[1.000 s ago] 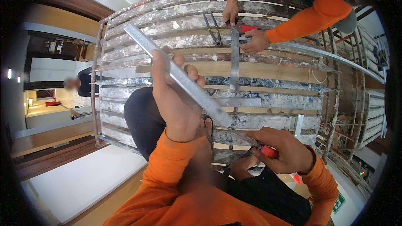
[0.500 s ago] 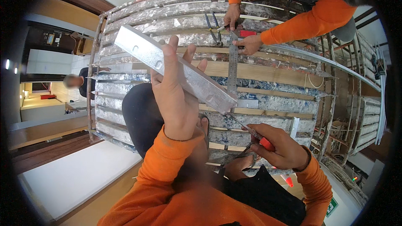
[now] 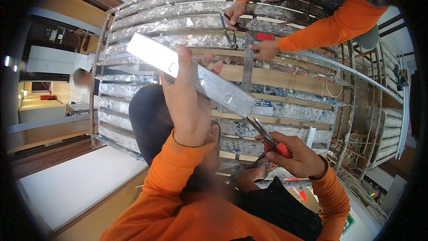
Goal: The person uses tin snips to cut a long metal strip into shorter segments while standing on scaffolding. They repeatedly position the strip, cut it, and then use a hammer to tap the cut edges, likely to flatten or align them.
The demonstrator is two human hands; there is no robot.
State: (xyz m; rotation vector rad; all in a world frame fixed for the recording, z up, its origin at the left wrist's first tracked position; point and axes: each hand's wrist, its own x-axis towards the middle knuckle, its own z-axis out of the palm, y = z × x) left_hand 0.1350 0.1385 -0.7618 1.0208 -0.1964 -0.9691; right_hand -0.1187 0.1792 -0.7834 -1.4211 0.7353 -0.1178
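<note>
A length of shiny galvanized metal channel (image 3: pixel 225 94) with slots along its face slants across the middle. My left hand (image 3: pixel 189 116) is closed around it from below, thumb over its near side. In my right hand (image 3: pixel 299 155) is a pair of tin snips (image 3: pixel 282 149) with red handles. The snips' blades are parted and reach the channel's lower right end; whether metal lies between them is too small to tell.
A co-worker's hand (image 3: pixel 266 50) rests on a steel square (image 3: pixel 248 69) across the slatted, paint-spattered platform (image 3: pixel 285 111). The co-worker's other hand (image 3: pixel 235 11) holds a thin dark object by pincers (image 3: pixel 228 32). A long metal profile (image 3: pixel 352 66) runs rightward. Another person (image 3: pixel 84 79) stands at left.
The snips have opened, their blades now at the channel's end. The channel has shifted slightly right and down. One co-worker's hand has moved from the square up and left, towards the pincers.
</note>
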